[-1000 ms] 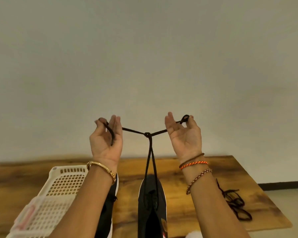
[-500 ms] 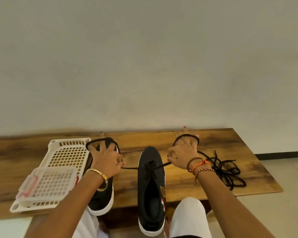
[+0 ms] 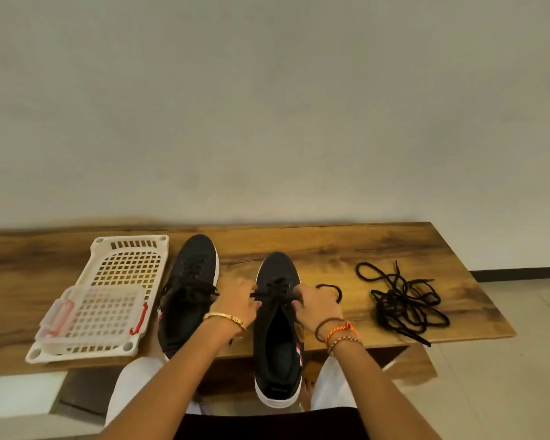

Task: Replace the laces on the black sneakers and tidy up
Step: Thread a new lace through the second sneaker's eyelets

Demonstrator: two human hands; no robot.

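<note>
I am tying off the new lace on the right-hand sneaker [image 3: 278, 328], which I judge to be the last part of lacing this shoe. My left hand [image 3: 235, 304] sits at the left side of the shoe's upper eyelets, fingers curled and pinching the black lace. My right hand [image 3: 315, 308] mirrors it on the other side, fingers curled on the lace, with a lace loop [image 3: 331, 290] arching out past my knuckles over the wooden bench [image 3: 331, 249].

This sneaker lies on the bench in front of me, between my knees. Its long axis runs straight away from me: toe toward the wall, heel hanging over the near edge. The second sneaker [image 3: 188, 290] lies just to its left, already laced, toe also pointing away but tilted slightly rightward.

The next move, I judge, calls for drawing the bow snug, pulling both sides evenly so the knot sits centred on the tongue.

Tidying remains. A loose tangle of old black laces [image 3: 404, 303] lies on the bench well to the right, and a cream plastic basket [image 3: 108, 249] sits at the far left with a smaller clear lidded box [image 3: 92, 315] resting on it.
</note>
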